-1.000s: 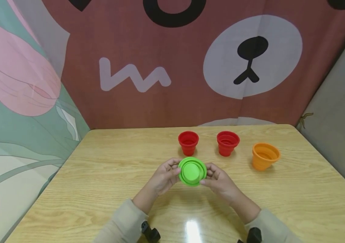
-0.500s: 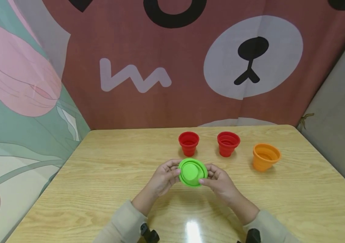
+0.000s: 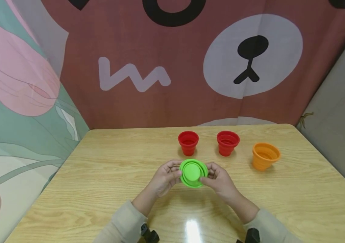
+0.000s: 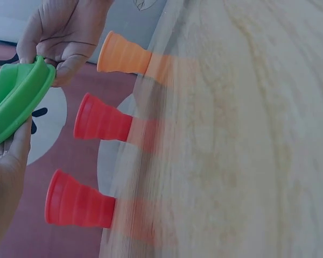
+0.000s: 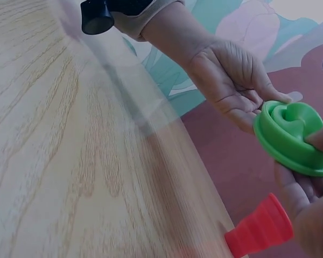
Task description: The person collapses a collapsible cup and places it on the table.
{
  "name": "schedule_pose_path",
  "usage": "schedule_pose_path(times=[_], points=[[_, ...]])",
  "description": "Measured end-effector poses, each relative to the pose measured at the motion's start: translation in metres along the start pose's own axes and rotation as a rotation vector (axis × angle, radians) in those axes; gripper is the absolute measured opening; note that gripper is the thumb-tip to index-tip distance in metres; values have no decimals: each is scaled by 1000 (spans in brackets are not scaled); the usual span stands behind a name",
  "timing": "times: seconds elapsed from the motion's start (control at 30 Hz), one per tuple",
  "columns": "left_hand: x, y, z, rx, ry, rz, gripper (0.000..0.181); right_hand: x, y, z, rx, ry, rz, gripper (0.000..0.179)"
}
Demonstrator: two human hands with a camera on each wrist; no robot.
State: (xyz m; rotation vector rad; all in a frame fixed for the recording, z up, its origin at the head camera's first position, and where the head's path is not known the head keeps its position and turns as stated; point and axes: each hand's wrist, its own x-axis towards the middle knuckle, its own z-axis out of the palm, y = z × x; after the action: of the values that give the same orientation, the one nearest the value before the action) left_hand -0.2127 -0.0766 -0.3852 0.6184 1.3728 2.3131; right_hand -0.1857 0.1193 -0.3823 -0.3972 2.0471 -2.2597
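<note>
Between both hands, above the table, is a green collapsible cup (image 3: 191, 172), folded nearly flat with ringed folds. My left hand (image 3: 167, 179) pinches its left rim, thumb on the near face. On the opposite side my right hand (image 3: 221, 180) grips the rim, its thumb pressing on the inner folds. The right wrist view shows the green cup (image 5: 290, 134) with its middle pushed out of shape under that thumb. In the left wrist view the cup (image 4: 16, 99) appears side-on, with a hand at either end.
Behind the hands, two red collapsible cups (image 3: 188, 143) (image 3: 227, 143) stand upright and expanded. An orange one (image 3: 265, 156) stands to their right. All are on the wooden table (image 3: 114, 162), whose back edge meets a printed curtain (image 3: 129, 108).
My right thumb has shifted slightly on the green cup, and the cup's inner folds have changed shape a little. The standing cups stay where they were.
</note>
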Motion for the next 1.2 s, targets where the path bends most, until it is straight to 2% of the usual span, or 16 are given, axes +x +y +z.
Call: schedule_pose_path(times=[0.13, 0.3, 0.5, 0.57, 0.7, 0.93, 1.07, 1.2], points=[[0, -1, -1, 10, 18, -6, 32, 1, 0, 3, -53, 45, 17, 28], [0, -3, -2, 38, 39, -13, 30, 1, -1, 4, -68, 66, 45, 26], [1, -5, -3, 50, 36, -17, 30, 3, -2, 6, -122, 134, 92, 26], [0, -5, -3, 56, 27, -19, 30, 3, -2, 5, -143, 133, 95, 28], [-1, -4, -2, 70, 8, -17, 29, 2, -1, -2, -136, 46, 70, 32], [-3, 0, -4, 96, 7, -39, 29, -1, 0, -13, -6, -142, 20, 39], [-3, 1, -6, 109, -2, -46, 29, -2, -1, -14, 24, -187, 11, 39], [-4, 3, -8, 112, -21, -45, 29, -1, -1, -14, 16, -182, 38, 38]])
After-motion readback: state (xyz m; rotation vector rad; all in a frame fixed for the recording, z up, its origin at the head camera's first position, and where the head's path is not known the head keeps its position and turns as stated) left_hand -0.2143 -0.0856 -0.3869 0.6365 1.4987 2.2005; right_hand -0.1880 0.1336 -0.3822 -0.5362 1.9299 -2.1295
